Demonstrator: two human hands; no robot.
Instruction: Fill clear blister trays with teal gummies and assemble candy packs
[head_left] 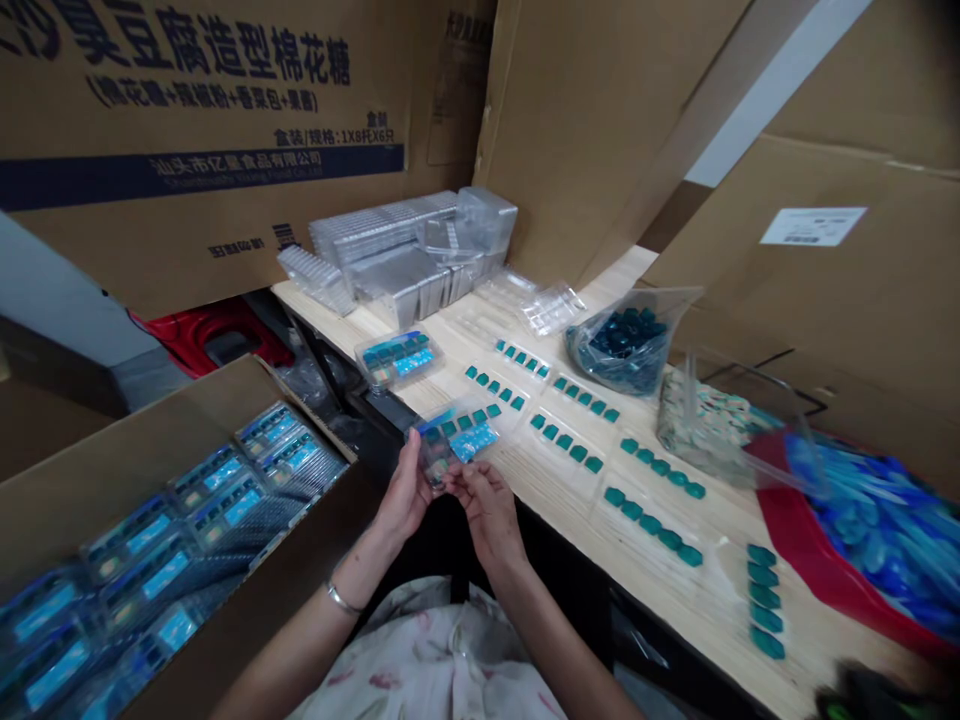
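Both my hands are on one clear plastic box (471, 440) at the table's front edge. Teal pieces in a row and a bright blue packet show inside it. My left hand (405, 492) grips its left end, thumb on top. The fingers of my right hand (486, 508) pinch its near edge. Just beyond lies a similar filled plastic box (400, 357). To the right, clear trays each hold a row of teal pieces (566, 443); one more row of teal pieces (765, 602) lies at the near right.
A cardboard carton (300, 400) at left holds several filled boxes. Stacked clear trays (397, 240) stand at the back. At right are a bag of dark teal pieces (619, 345), a bag of pale packets (709, 415) and a red basin (806, 560) of blue items.
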